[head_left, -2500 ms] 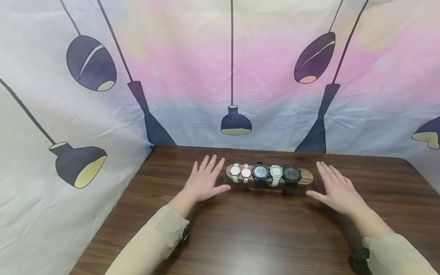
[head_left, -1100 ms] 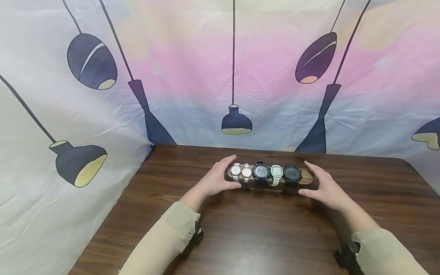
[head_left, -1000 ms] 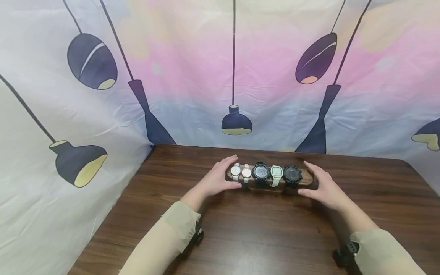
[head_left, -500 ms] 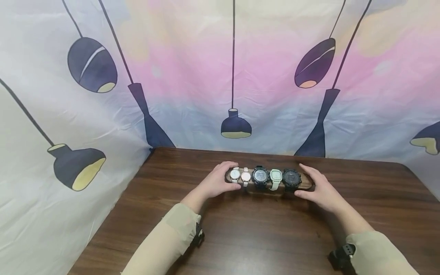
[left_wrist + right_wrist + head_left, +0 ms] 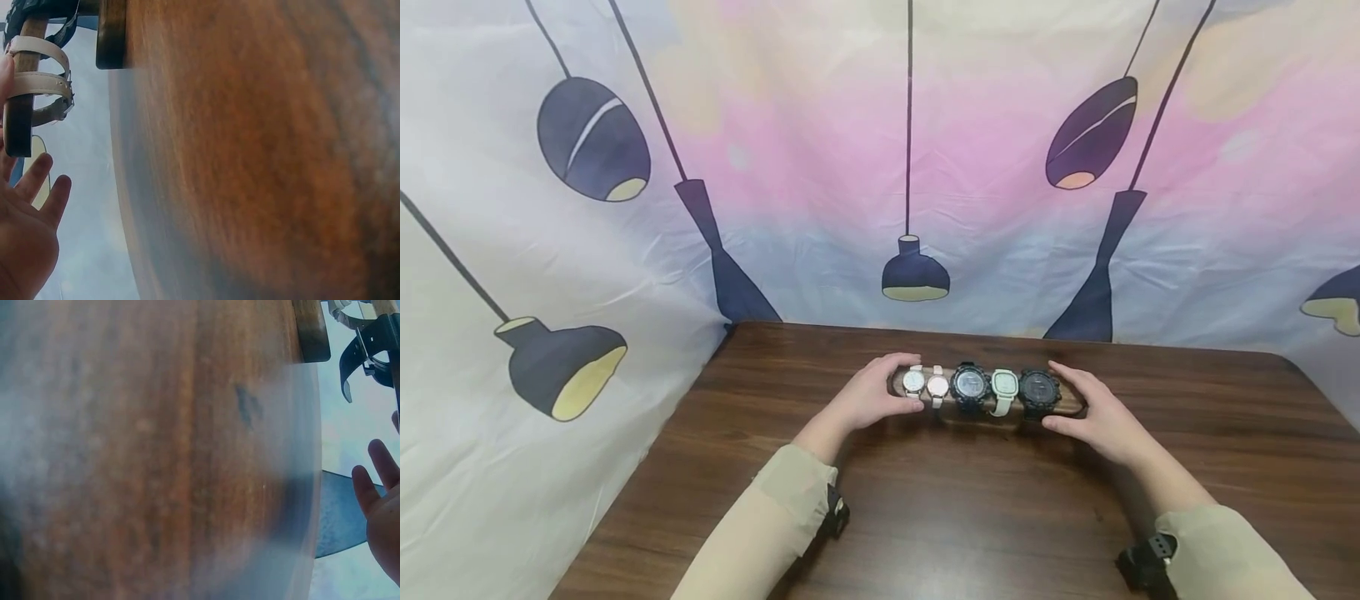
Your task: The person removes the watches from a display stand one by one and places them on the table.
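Note:
A wooden watch stand [image 5: 1070, 405] with a rounded bar lies crosswise on the table and bears several watches. From left to right come a white-strapped watch [image 5: 913, 382], a pale watch with a pinkish face [image 5: 937, 386], a bulky black watch [image 5: 971, 385], a mint-green square watch [image 5: 1004, 385] and a second black watch [image 5: 1040, 390]. My left hand [image 5: 868, 398] grips the bar's left end between thumb and fingers. At the right end, my right hand [image 5: 1105, 417] holds the bar likewise. In the left wrist view, light straps [image 5: 44, 81] loop under the bar.
The dark brown wooden table [image 5: 955, 517] stretches in front of the stand. Behind it hangs a pastel cloth [image 5: 820, 167] printed with lamps, and a pale cloth [image 5: 460, 467] closes off the left side. Black wrist devices [image 5: 1144, 562] sit below both sleeves.
Both hands, first spread flat beside the stand, have moved inward and curled round its two ends. The stand and its watches keep their place on the table.

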A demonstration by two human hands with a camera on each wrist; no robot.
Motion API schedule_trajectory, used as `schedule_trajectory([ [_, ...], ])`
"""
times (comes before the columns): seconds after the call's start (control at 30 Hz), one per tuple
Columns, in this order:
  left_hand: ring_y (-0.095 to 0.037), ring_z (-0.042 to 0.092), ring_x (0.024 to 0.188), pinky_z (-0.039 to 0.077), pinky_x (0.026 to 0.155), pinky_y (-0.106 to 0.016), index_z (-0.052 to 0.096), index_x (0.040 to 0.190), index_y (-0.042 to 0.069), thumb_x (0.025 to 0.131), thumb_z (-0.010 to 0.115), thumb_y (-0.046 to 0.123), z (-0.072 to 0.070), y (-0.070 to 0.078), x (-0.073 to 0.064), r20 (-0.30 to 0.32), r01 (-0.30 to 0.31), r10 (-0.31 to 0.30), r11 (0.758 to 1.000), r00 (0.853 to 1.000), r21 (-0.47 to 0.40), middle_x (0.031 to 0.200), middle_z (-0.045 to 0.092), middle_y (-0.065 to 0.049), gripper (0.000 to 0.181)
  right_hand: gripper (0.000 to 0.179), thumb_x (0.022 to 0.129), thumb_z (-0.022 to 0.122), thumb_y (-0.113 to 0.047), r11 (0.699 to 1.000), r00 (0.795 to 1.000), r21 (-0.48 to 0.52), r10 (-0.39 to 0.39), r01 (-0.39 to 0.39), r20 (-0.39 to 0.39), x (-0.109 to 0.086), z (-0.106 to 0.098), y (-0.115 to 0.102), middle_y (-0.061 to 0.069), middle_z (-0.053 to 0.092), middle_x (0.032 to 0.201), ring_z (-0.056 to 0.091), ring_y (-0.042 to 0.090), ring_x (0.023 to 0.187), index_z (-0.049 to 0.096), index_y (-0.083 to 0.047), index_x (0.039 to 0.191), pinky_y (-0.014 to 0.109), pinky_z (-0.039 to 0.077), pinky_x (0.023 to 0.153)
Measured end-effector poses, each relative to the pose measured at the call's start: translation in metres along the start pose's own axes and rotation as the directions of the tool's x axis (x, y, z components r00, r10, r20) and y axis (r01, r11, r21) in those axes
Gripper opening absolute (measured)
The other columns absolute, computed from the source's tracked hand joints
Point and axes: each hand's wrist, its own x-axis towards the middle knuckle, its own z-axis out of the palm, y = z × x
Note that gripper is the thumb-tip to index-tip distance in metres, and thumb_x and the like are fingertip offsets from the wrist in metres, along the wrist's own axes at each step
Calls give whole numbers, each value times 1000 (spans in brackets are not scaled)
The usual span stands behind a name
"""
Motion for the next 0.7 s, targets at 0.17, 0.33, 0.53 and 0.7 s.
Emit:
schedule_trajectory([
  [0.17,-23,44,122,36,98,-44,48,137,21,75,78,38,-1,-1,1,23,7,-6,1000,1000,-14,135,49,1,71,83,80,75,-32,1000,1000,-7,-10,10,-15,1,1,0,23,31,141,29,43,128,31,-5,145,61,29,94],
  [0.33,-22,43,124,35,99,-42,47,137,21,77,76,39,-1,0,5,59,-2,1,1000,998,12,135,49,-1,70,80,80,74,-33,1000,1000,-13,-16,16,-18,2,2,-1,22,32,140,32,42,126,34,-4,144,59,30,93],
  [0.53,-20,45,121,36,99,-39,50,135,20,76,77,36,-2,2,7,66,-12,10,999,998,30,134,50,-1,67,76,79,76,-27,999,999,-34,-43,42,-32,1,-1,-1,21,39,135,38,40,122,39,-2,140,57,32,91],
  [0.7,-20,45,120,36,98,-39,51,134,21,75,77,38,-4,2,6,70,3,-7,998,997,57,133,51,1,67,77,79,74,-29,998,999,-58,-39,39,3,2,-4,2,23,38,137,36,44,125,37,-3,143,60,32,92],
])
